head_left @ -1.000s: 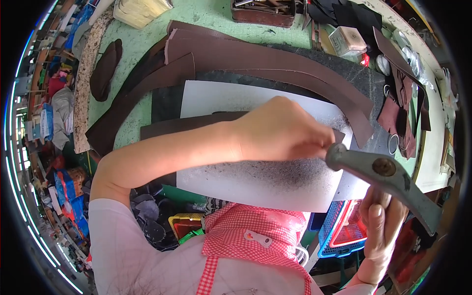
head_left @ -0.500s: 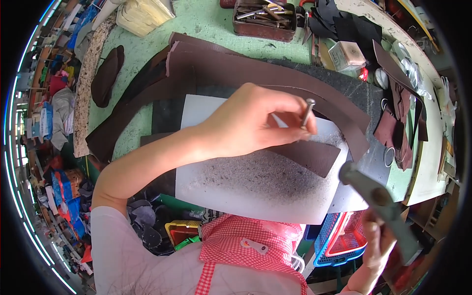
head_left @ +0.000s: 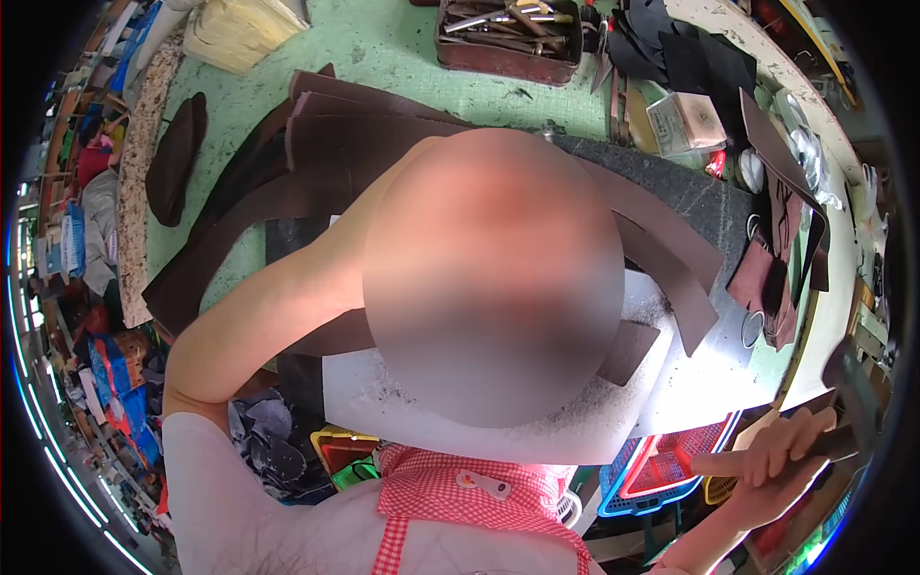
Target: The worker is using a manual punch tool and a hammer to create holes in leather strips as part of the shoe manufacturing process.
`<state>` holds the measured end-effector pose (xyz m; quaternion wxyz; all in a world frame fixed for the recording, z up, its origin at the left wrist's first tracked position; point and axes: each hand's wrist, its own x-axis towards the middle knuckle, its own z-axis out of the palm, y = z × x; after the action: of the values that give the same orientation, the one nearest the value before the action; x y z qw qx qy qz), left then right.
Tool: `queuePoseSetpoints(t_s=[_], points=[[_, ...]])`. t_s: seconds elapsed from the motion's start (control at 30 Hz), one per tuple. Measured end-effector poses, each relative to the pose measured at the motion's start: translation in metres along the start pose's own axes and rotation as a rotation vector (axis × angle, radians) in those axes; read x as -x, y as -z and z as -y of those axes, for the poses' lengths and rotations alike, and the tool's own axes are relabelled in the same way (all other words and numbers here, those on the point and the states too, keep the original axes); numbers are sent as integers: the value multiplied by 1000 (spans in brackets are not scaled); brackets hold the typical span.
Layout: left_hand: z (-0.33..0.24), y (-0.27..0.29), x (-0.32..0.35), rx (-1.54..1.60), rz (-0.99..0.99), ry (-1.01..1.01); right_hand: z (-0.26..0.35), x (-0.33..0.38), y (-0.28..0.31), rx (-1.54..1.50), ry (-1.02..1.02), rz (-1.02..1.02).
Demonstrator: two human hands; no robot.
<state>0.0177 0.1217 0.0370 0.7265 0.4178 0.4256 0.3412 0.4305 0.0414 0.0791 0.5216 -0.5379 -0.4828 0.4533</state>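
Note:
My left forearm (head_left: 278, 283) reaches across to the middle of the bench. A round blurred patch covers that hand, so its fingers and anything in them are hidden. Below the patch, a white board (head_left: 594, 422) speckled with dark grit shows its near edge. One end of a dark brown leather strip (head_left: 630, 353) pokes out at the patch's right side, lying on the board. Off to the lower right, my right hand (head_left: 781, 455) is closed round the handle of a hammer (head_left: 853, 393). The hammer's head is near the picture's right rim, away from the board.
Long curved brown leather pieces (head_left: 355, 120) lie behind the board on a dark slab (head_left: 690, 187). A tin of metal tools (head_left: 508, 69) stands at the back. Black scraps and a small box (head_left: 685, 125) are at back right. Plastic baskets (head_left: 661, 470) sit below the bench's front edge.
The hammer has swung out to the right and away from the board, with my right hand still round it. The metal punch seen in my left hand earlier is now hidden by blur.

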Motion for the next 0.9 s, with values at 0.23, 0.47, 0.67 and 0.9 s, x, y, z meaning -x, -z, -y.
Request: queuePoseSetpoints(t_s=[0.23,0.47,0.67,0.9], points=[[23,-23,-16,-142,168,-151,-6,-20,-14,-1,-9,264],[40,-45,-17,-392,207,-176,0,-16,-19,233,98,399],[45,-48,-18,-399,189,-193,17,-22,-17,189,34,635],[46,-52,-14,-500,165,-238,11,6,-25,326,111,460]])
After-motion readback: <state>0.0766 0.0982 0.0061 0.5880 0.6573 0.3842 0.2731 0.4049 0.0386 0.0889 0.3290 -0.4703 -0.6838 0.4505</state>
